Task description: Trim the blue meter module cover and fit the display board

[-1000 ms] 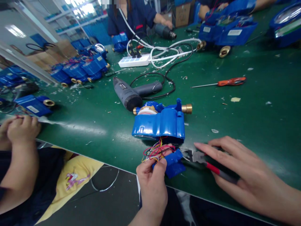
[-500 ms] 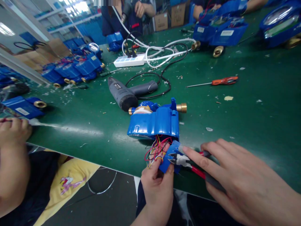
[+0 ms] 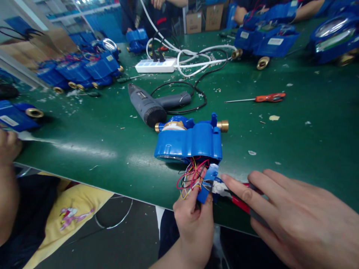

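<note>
At the table's near edge, my left hand [image 3: 193,215] is closed on a small blue plastic piece [image 3: 204,192], with a bundle of thin red, black, yellow and white wires [image 3: 189,181] over its fingers. The wires run up into the underside of a blue meter housing [image 3: 190,144] with brass pipe ends, which rests on the table. My right hand [image 3: 283,209] is wrapped round diagonal cutters [image 3: 238,201] with red and black handles. Their jaws lie against the blue piece; whether they are closed on it is hard to tell.
Beyond the housing lie a grey heat gun [image 3: 148,106], an orange-handled screwdriver [image 3: 269,98] and a white power strip [image 3: 156,65] with coiled cables. More blue meters [image 3: 81,71] stand at the back left and back right [image 3: 266,41]. A co-worker's hand [image 3: 8,145] is at the left edge.
The view has shifted slightly, so most things sit a little differently in frame. The cutter jaws have moved a little relative to the blue piece, while both hands keep their holds.
</note>
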Demonstrator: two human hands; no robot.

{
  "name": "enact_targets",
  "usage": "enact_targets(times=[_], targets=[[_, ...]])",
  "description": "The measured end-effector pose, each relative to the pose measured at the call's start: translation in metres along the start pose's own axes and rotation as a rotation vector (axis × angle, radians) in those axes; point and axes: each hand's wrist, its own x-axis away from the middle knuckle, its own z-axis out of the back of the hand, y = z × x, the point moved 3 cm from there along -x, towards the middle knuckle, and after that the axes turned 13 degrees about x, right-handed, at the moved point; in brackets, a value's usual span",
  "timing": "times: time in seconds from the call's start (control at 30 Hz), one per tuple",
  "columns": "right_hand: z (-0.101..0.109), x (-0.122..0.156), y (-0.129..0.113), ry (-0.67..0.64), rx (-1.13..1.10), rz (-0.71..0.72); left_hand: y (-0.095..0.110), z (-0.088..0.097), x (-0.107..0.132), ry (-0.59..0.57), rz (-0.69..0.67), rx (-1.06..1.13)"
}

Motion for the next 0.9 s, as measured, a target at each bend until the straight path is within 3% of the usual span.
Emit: enact_targets(times=[0.43,0.73,0.9], targets=[[0.001,0.002,0.008,-0.073,0.002,0.018,0.006,0.001,-0.007,0.007,-0.122,-0.035],[0.0,-0.004,0.009,-0.113,0.008,0.116,0.003,0.002,-0.003,-0.01,-0.087,-0.066],[0.0,0.004,0.013,-0.092,-0.101,0.09,0.006,0.003,-0.004,-0.008,-0.11,-0.066]])
